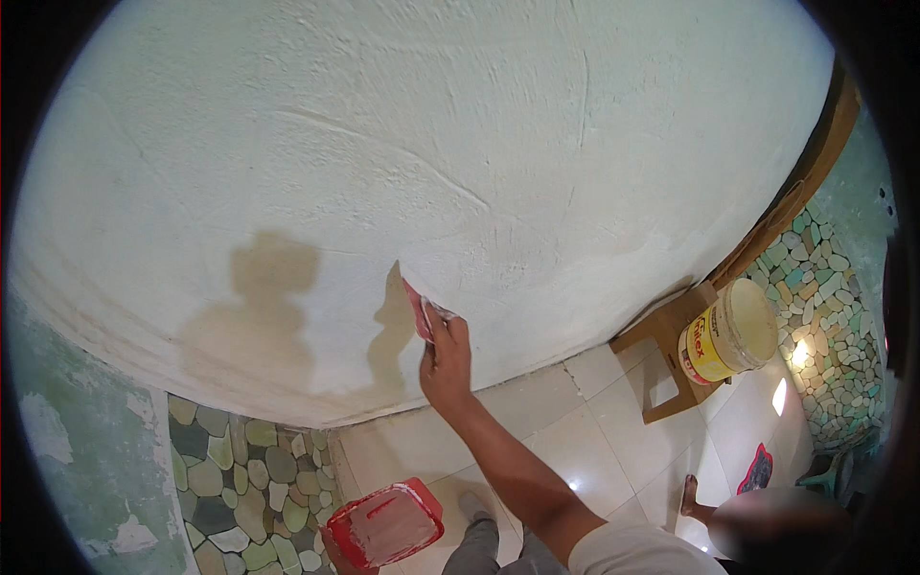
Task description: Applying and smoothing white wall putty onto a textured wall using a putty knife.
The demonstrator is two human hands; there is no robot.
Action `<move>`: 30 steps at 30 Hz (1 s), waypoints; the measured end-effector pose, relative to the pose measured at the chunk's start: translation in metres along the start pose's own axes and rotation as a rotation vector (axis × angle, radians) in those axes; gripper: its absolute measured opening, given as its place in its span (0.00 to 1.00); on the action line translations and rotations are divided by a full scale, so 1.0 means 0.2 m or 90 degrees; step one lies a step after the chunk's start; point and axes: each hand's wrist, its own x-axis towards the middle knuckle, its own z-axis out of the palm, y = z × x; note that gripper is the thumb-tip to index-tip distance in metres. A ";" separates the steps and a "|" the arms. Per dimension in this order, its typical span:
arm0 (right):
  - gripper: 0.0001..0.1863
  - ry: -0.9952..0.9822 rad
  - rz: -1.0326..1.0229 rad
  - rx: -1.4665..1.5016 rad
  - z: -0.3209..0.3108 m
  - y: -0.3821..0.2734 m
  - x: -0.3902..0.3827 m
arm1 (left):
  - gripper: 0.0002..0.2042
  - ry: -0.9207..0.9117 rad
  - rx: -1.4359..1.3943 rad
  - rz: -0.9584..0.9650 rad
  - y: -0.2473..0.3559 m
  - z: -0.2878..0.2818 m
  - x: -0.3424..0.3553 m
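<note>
My right hand (446,359) reaches up to a white plastered wall (402,144) and presses a small red scraper (419,307) flat against it. The scraper's blade edge touches the wall just right of the hand's shadow. Low in the view, my left hand (335,554) is mostly hidden beneath a red tray (385,523) smeared with pale grey putty, which it holds from below. My right forearm runs from the lower middle up to the wall.
A wooden stool (666,355) stands by the wall at right with a white and yellow paint bucket (728,335) on it. White glossy floor tiles (613,431) lie below. Pebble-pattern cladding (249,479) covers the lower left. Another person's bare foot (690,498) is at bottom right.
</note>
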 end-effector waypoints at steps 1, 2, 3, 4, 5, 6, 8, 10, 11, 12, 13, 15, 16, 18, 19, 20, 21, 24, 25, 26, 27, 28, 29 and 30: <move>0.35 -0.005 -0.016 0.006 -0.05 0.02 -0.01 | 0.35 -0.007 -0.012 0.007 0.01 -0.02 0.01; 0.35 -0.010 -0.031 0.012 -0.10 0.04 0.00 | 0.35 -0.013 -0.023 0.014 0.02 -0.04 0.02; 0.35 0.021 -0.018 -0.053 -0.19 0.07 0.04 | 0.35 -0.019 -0.027 0.015 0.04 -0.02 0.01; 0.32 0.090 -0.037 -0.075 -0.27 0.14 0.12 | 0.35 -0.061 0.014 0.036 0.07 0.04 0.00; 0.27 0.164 -0.004 -0.077 -0.34 0.11 0.22 | 0.34 -0.094 0.056 0.062 0.10 0.07 -0.01; 0.24 0.233 0.004 -0.131 -0.39 0.10 0.33 | 0.34 -0.100 0.052 0.066 0.11 0.07 -0.02; 0.26 0.251 0.025 -0.122 -0.41 0.14 0.43 | 0.34 -0.115 0.034 0.065 0.14 0.07 -0.03; 0.28 0.233 -0.004 -0.109 -0.33 0.15 0.43 | 0.34 -0.129 0.019 0.072 0.17 0.07 -0.01; 0.28 0.218 -0.044 -0.138 -0.26 0.13 0.40 | 0.34 -0.135 0.009 0.078 0.18 0.07 0.00; 0.30 0.228 -0.054 -0.176 -0.19 0.18 0.33 | 0.34 -0.139 -0.003 0.078 0.17 0.08 0.01; 0.28 0.147 -0.003 -0.119 -0.15 0.05 0.24 | 0.34 -0.127 -0.014 0.081 0.18 0.04 -0.01; 0.28 0.075 -0.039 -0.051 -0.08 -0.05 0.14 | 0.33 -0.140 -0.040 0.085 0.18 0.02 -0.02; 0.28 0.046 -0.029 -0.043 -0.09 -0.11 0.09 | 0.33 -0.147 -0.056 0.093 0.21 0.03 0.00; 0.26 -0.034 0.024 0.069 -0.16 -0.24 0.03 | 0.32 -0.111 -0.030 0.089 0.21 -0.01 0.05; 0.22 -0.055 -0.004 0.074 -0.18 -0.25 0.00 | 0.30 -0.091 0.005 0.148 0.19 -0.07 0.08; 0.17 -0.057 0.021 0.121 -0.26 -0.22 0.01 | 0.22 -0.100 -0.002 0.147 0.28 0.10 0.04; 0.14 -0.110 0.092 0.269 -0.33 -0.42 0.07 | 0.21 -0.087 -0.010 0.190 0.27 0.06 0.03; 0.12 -0.339 0.111 0.393 -0.67 -0.78 0.22 | 0.19 -0.086 -0.047 0.198 0.44 0.27 -0.07; 0.12 -0.417 0.086 0.425 -0.74 -0.91 0.28 | 0.19 -0.066 -0.056 0.202 0.47 0.30 -0.10; 0.13 -0.503 0.044 0.397 -0.78 -1.02 0.33 | 0.18 -0.086 -0.044 0.235 0.50 0.34 -0.12; 0.14 -0.585 0.003 0.364 -0.81 -1.10 0.36 | 0.18 -0.110 -0.032 0.263 0.51 0.37 -0.13; 0.14 -0.594 0.008 0.360 -0.82 -1.18 0.39 | 0.18 -0.104 -0.039 0.259 0.52 0.39 -0.14; 0.15 -0.718 -0.115 0.281 -0.82 -1.26 0.41 | 0.17 -0.105 -0.025 0.260 0.52 0.40 -0.16; 0.17 -0.835 -0.244 0.200 -0.80 -1.33 0.41 | 0.17 -0.108 -0.009 0.265 0.52 0.40 -0.18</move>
